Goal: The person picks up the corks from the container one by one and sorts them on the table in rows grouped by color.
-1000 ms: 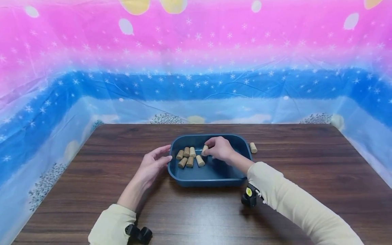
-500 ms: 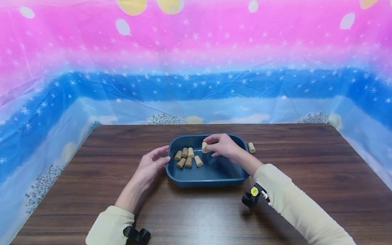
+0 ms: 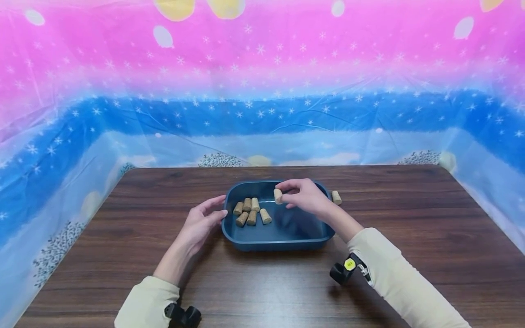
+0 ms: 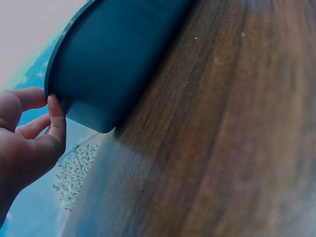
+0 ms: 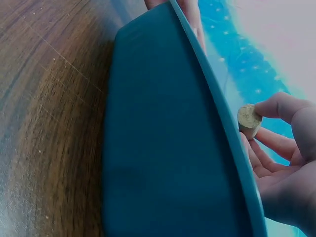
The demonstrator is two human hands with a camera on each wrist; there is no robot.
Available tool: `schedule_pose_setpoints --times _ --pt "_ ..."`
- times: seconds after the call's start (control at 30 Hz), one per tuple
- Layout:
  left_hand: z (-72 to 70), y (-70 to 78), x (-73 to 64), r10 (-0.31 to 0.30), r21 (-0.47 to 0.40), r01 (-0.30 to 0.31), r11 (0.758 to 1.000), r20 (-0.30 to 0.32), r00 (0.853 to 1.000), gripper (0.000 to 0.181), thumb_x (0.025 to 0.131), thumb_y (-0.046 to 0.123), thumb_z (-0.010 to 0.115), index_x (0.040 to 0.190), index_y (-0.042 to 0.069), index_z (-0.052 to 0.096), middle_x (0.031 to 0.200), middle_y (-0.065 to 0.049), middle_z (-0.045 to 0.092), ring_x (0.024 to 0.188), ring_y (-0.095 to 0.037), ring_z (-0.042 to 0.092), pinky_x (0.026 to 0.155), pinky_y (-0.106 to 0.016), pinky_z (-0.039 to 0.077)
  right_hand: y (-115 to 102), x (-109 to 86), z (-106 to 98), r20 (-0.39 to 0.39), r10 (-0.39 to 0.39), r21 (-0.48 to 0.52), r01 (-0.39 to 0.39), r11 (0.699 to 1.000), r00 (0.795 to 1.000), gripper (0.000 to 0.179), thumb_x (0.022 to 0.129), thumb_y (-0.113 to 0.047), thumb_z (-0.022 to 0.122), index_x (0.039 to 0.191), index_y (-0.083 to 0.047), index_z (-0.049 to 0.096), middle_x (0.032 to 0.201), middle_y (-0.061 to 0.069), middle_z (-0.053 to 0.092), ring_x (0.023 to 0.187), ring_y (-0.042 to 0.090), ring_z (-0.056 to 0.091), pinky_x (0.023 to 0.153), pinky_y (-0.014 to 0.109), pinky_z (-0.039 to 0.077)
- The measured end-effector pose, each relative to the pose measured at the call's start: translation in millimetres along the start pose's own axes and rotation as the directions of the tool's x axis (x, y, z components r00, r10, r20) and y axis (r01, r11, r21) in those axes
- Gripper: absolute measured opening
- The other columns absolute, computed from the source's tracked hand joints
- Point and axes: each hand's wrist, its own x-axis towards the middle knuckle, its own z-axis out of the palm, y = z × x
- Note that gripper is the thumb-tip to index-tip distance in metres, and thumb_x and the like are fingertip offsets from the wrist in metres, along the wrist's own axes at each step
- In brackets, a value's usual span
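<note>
A dark blue rectangular tray point(image 3: 279, 242) stands on the table. Inside its left half lie several tapered corks point(image 3: 252, 217). My right hand point(image 3: 305, 197) is over the tray's far side and pinches one cork point(image 3: 278, 196) between thumb and fingers, above the tray floor. The right wrist view shows the round end of that held cork point(image 5: 249, 116) just past the rim. At the tray's left end, my left hand point(image 3: 200, 225) holds the rim, thumb and fingertips at its edge. The left wrist view has the same hand point(image 4: 37, 136) at the tray's corner.
Another cork point(image 3: 336, 197) is on the table outside the tray's right end. The brown wood-grain table point(image 3: 262, 291) extends around the tray. A printed cloth point(image 3: 262, 114) with snowflakes hangs behind and along both sides.
My right hand has lifted its cork up from the tray floor and shifted slightly right. My left hand has stayed at the tray's left end. The other corks keep their places.
</note>
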Motion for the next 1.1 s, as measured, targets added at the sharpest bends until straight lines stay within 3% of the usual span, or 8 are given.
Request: schedule_pose_setpoints --times 0.2,0.5,0.8,1.1 --pt "0.2 -1.0 -0.2 0.006 0.001 -0.006 1.0 -0.001 1.0 0.048 0.096 0.004 0.056 0.143 0.001 0.043 0.143 -0.018 0.042 0.116 -0.03 0.05 0.086 -0.023 0.049 -1 -5.4 -11 -0.027 -0.075 -0.054 0.073 0.996 0.997 0.04 0.093 -0.015 0.064 0.129 0.002 0.058 0.117 0.017 0.064 0.101 0.036 0.062 0.088 0.049 0.05" --pt "0.7 -1.1 0.5 0.012 0.006 -0.012 1.0 -0.004 1.0 0.048 0.096 0.004 0.057 0.143 0.001 0.043 0.142 -0.018 0.043 0.114 -0.028 0.051 0.084 -0.023 0.049 4 -10.6 -46 -0.07 -0.102 -0.073 0.097 0.993 0.992 0.043 0.093 -0.012 0.064 0.132 0.004 0.055 0.122 0.022 0.061 0.105 0.038 0.061 0.089 0.052 0.048" --pt "0.4 -0.8 -0.4 0.013 0.004 -0.013 1.0 -0.009 1.0 0.048 0.096 0.004 0.056 0.143 0.0 0.043 0.142 -0.018 0.043 0.111 -0.026 0.052 0.084 -0.023 0.048 14 -17.8 -76 -0.088 -0.054 -0.13 0.043 0.991 0.995 0.049 0.091 -0.022 0.069 0.132 0.0 0.056 0.119 0.019 0.063 0.104 0.032 0.063 0.089 0.046 0.05" --pt "0.5 -0.1 -0.6 0.007 -0.008 -0.008 1.0 -0.007 1.0 0.048 0.096 0.003 0.056 0.143 0.0 0.043 0.142 -0.018 0.043 0.11 -0.027 0.052 0.085 -0.023 0.048 28 -22.6 -102 -0.084 0.004 -0.2 -0.021 0.98 0.996 0.053 0.088 -0.028 0.072 0.132 -0.001 0.056 0.118 0.017 0.064 0.107 0.029 0.059 0.089 0.051 0.048"
